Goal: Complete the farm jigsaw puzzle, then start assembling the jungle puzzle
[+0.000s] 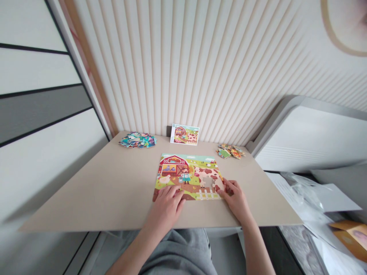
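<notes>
While both hands rest on the farm jigsaw puzzle [187, 177], the left hand [168, 204] lies flat and open, holding nothing. The right hand [233, 196] curls its fingers near the hole [208, 182] in the cow, but I cannot tell if they hold a piece. The puzzle sits on a tan table [86, 191]. Behind it stand a picture card [184, 134], a blue pile of pieces [137, 140] and an orange pile of pieces [231, 151].

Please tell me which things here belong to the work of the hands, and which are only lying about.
Belonging to the work:
- farm jigsaw puzzle, with a gap
- left hand, flat on it
- right hand, at its edge
- farm picture card
- loose puzzle pieces on the right

Lying about:
- blue-toned piece pile
- plastic wrap
- orange cardboard
</notes>
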Available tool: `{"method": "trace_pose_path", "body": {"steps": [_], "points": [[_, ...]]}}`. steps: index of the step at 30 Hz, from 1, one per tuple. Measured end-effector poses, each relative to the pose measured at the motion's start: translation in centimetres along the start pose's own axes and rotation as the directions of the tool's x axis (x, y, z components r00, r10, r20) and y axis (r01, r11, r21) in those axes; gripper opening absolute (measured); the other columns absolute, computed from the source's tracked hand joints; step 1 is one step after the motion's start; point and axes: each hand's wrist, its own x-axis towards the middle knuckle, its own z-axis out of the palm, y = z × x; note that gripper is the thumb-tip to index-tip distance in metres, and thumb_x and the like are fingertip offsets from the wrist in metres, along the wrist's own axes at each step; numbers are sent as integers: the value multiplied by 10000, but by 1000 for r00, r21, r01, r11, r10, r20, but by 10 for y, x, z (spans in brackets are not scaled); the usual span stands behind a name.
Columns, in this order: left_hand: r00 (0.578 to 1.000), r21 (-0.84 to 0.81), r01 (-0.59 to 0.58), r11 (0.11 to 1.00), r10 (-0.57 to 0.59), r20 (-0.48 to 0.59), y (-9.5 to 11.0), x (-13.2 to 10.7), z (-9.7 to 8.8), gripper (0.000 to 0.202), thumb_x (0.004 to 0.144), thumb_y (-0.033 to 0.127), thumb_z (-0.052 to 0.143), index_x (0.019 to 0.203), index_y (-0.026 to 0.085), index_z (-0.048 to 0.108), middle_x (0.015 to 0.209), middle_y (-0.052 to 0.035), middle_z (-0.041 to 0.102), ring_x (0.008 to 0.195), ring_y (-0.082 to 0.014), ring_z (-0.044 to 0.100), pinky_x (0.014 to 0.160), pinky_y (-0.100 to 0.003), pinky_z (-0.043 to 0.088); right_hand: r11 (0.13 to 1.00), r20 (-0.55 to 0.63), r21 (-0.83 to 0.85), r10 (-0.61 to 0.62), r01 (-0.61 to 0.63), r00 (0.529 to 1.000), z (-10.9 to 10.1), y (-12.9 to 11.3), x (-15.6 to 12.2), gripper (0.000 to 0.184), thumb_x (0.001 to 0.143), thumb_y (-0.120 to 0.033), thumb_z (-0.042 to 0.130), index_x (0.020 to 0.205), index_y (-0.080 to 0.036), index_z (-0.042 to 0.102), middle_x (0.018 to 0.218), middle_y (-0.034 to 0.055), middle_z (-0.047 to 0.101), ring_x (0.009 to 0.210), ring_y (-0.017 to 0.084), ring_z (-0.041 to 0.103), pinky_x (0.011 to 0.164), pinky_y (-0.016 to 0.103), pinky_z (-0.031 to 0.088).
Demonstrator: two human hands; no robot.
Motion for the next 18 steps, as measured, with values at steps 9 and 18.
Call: {"method": "trace_pose_path", "body": {"steps": [9, 18], "points": [[1000, 15, 6, 1000, -6, 19, 0, 0, 0, 228, 997, 258, 568, 1190, 253, 688, 1263, -80, 648, 1178, -284, 585, 1052, -500, 472, 990, -72, 133, 47, -37, 996, -5, -6, -1, 531, 899, -616, 625, 1187, -185, 738, 898, 64, 684, 812, 221, 635, 791, 360, 518], [999, 11, 5, 1000, -6, 32, 2, 0, -3, 236, 996, 246, 570, 1205, 261, 680, 1259, -74, 643, 1165, -274, 585, 1051, -480, 471, 856, -125, 495, 244, -152, 962, -9, -3, -6, 507, 817, -577, 757, 1141, -199, 662, 885, 33, 707, 756, 191, 677, 653, 276, 496]]}}
